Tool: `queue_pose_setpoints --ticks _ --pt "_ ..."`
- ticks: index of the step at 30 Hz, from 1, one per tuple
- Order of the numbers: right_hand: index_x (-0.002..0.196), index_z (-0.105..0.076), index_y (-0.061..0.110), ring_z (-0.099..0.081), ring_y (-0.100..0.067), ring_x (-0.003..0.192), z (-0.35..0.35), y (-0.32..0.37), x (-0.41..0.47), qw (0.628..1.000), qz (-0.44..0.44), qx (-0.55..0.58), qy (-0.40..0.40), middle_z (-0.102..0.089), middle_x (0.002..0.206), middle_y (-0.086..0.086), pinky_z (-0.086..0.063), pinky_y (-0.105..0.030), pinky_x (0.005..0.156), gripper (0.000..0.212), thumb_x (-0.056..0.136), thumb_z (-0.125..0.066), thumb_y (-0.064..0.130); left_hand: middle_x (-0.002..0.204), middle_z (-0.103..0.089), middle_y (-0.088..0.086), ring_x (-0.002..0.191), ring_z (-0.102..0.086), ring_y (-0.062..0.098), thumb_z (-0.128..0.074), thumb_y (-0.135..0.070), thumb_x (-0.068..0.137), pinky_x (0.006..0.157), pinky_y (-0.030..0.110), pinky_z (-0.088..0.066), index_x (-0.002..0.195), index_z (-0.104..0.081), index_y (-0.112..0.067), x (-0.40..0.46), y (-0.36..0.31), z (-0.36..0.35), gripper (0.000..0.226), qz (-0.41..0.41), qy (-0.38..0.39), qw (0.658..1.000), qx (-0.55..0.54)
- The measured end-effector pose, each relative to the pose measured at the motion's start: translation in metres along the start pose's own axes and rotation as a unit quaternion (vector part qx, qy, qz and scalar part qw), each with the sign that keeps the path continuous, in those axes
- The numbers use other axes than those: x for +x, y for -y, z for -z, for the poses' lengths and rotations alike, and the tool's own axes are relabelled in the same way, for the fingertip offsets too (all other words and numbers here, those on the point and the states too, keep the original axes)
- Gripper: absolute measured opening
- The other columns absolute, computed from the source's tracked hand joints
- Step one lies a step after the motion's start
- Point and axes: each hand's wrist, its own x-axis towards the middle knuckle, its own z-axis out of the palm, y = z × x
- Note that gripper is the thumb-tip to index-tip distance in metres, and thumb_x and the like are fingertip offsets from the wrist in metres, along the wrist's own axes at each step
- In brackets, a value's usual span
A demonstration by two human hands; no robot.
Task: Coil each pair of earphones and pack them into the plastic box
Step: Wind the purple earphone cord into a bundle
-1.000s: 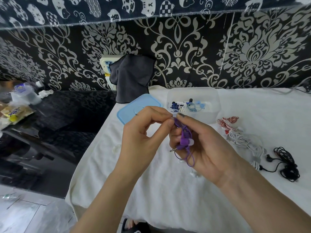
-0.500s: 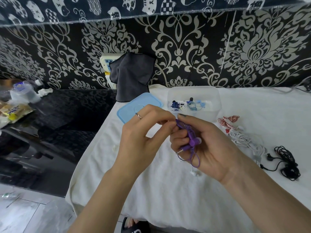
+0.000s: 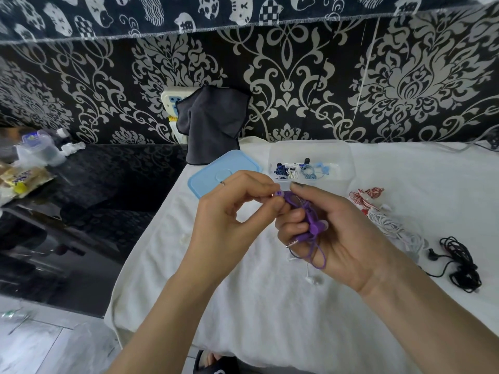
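A person's two hands meet above a white cloth-covered bench (image 3: 256, 306). The right hand (image 3: 345, 238) holds a partly coiled pair of purple earphones (image 3: 309, 225), fingers curled round the bundle, with the plug and a loose loop hanging below. The left hand (image 3: 232, 220) pinches one purple earbud (image 3: 280, 193) between thumb and fingertips. Behind them sits the clear plastic box (image 3: 310, 149), with coiled blue and white pairs already inside, its blue lid (image 3: 210, 176) beside it. Red-and-white earphones (image 3: 364, 195), white earphones (image 3: 391, 225) and black earphones (image 3: 461, 263) lie loose to the right. The coiling step looks nearly finished; next, probably tuck the end in and carry the bundle to the box
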Motion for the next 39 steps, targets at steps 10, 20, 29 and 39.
queue_pose_setpoints --ticks 10,20,29,39 --pt "0.076 -0.075 -0.001 -0.047 -0.009 0.066 0.002 0.004 0.004 0.997 0.039 -0.023 -0.055 -0.064 0.073 -0.008 -0.047 -0.016 0.055 0.032 0.091 -0.062 0.024 0.094 -0.071 -0.001 0.087 -0.071 0.019 -0.072 -0.006 0.090 0.084 0.034 -0.057 0.103 -0.069 -0.018 0.006 0.005 -0.004 0.018 -0.014 -0.010 0.991 0.130" --pt "0.123 -0.065 -0.009 -0.069 -0.027 0.093 0.018 0.020 0.000 0.988 0.091 -0.122 -0.041 -0.069 0.107 -0.021 -0.057 -0.040 0.091 0.043 0.086 -0.056 0.012 0.086 -0.071 -0.007 0.084 -0.071 0.015 -0.069 -0.003 0.092 0.081 0.025 -0.057 0.091 -0.069 -0.014 0.018 0.017 -0.010 0.011 0.062 -0.052 0.987 0.135" --pt "0.116 -0.070 -0.005 -0.073 -0.024 0.083 0.026 0.029 0.007 0.962 0.158 -0.194 -0.108 -0.073 0.105 -0.024 -0.061 -0.027 0.074 0.029 0.093 -0.053 -0.008 0.087 -0.071 -0.012 0.083 -0.069 0.009 -0.064 -0.010 0.095 0.075 0.021 -0.055 0.093 -0.067 -0.020 0.032 0.027 -0.026 0.011 0.100 -0.034 0.981 0.164" --pt "0.102 -0.070 0.001 -0.068 -0.020 0.074 0.027 0.097 0.056 0.800 0.294 -0.438 -0.284 -0.071 0.082 -0.017 -0.054 -0.028 0.067 0.021 0.086 -0.061 -0.009 0.094 -0.071 -0.015 0.081 -0.066 0.003 -0.055 -0.022 0.102 0.060 0.008 -0.041 0.105 -0.069 -0.027 0.046 0.045 -0.043 0.016 0.210 -0.012 0.962 0.173"
